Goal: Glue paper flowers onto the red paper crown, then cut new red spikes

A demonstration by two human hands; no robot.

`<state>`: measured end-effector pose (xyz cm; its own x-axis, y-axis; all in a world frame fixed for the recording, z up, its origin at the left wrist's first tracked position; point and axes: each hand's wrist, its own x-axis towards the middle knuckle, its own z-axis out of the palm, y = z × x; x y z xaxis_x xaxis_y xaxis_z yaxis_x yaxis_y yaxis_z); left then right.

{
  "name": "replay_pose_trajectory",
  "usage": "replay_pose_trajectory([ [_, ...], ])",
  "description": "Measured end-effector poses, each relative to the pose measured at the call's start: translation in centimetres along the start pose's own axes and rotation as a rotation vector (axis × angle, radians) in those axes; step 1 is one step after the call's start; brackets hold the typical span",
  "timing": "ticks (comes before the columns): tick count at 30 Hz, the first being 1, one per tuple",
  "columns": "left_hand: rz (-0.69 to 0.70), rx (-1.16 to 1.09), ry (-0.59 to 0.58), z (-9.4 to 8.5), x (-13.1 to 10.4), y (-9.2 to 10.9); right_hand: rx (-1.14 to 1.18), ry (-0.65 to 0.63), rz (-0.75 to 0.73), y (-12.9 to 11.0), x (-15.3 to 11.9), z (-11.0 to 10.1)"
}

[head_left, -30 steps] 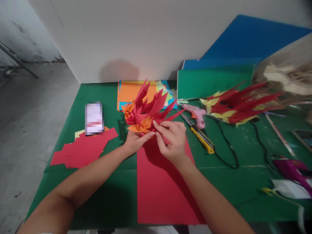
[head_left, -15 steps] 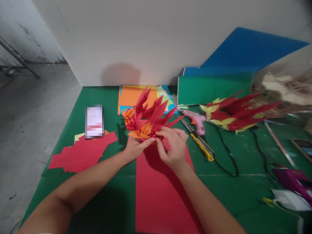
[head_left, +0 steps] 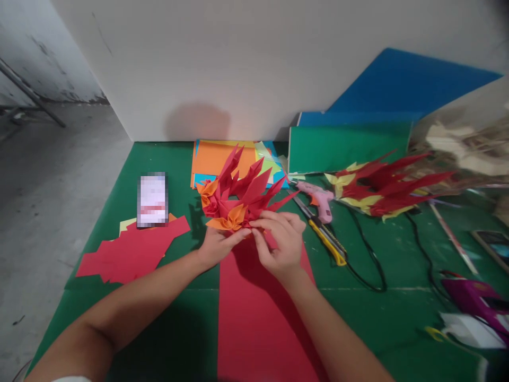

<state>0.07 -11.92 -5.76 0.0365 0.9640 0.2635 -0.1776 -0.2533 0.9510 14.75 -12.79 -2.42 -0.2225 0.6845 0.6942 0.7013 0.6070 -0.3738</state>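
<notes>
Between my hands is a folded-paper crown [head_left: 254, 185], with tall red spikes and orange paper flowers around its lower edge. My left hand [head_left: 218, 246] grips the near lower rim from the left, its thumb lying below the front orange flower [head_left: 230, 218]. My right hand [head_left: 280, 239] pinches the rim just right of that flower with thumb and forefinger. Whether a small piece sits in that pinch is hidden. A long red paper sheet [head_left: 262, 318] lies beneath the crown.
Right of the crown are a pink glue gun [head_left: 318, 196], a yellow utility knife [head_left: 328, 241] and a red-and-yellow paper crown [head_left: 382, 185]. Red paper pieces [head_left: 131, 252] and a blurred phone [head_left: 152, 200] lie left. Coloured sheets [head_left: 222, 156] lie behind, before a white board [head_left: 222, 63].
Both hands keep their hold on the crown, which is almost still. The right fingers have shifted very slightly along the rim. The whole view has moved a little.
</notes>
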Motion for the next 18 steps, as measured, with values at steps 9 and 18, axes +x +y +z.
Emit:
replay_pose_trajectory([
  [9,-0.017,0.005,0.013,-0.04,-0.1,-0.17,-0.006,0.019,-0.014,0.11,0.12,0.26],
  [18,-0.052,0.009,0.031,0.0,0.0,0.1,-0.027,0.028,0.0,0.03,0.03,0.43],
])
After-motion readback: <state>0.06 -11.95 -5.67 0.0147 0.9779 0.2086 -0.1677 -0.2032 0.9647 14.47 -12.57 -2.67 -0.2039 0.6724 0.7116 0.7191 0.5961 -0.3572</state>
